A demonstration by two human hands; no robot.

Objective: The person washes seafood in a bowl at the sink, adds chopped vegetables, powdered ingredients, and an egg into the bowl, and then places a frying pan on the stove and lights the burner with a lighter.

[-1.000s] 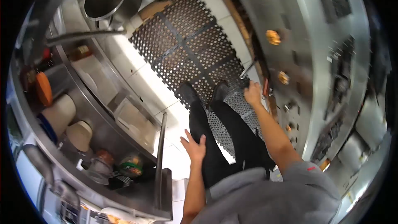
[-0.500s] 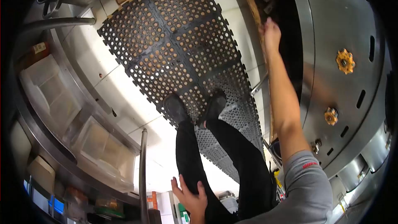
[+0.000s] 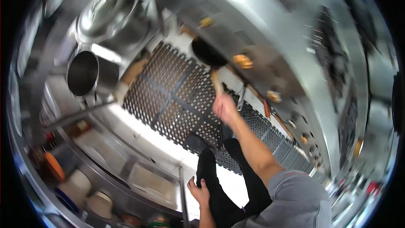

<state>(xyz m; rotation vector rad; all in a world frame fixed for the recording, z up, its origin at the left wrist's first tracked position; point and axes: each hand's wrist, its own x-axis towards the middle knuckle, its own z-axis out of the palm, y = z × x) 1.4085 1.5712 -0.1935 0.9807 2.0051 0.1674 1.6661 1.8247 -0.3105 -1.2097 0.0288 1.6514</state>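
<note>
My right hand, blurred by motion, is closed around the light wooden handle of a dark pan. The round black body of the pan is beyond the hand, by the stove's front panel. My left hand is beside my left thigh, near a metal rail. It holds nothing and its fingers are apart.
A stove with yellow knobs runs along the right. At upper left stand a large lidded pot and a smaller open pot. A perforated black mat lies underfoot. Clear-lidded bins line the left counter.
The view has swung towards the stove and pots. My right hand has come away from the dark opening below the stove and now shows a wooden-handled pan in its grip. My left hand stays low.
</note>
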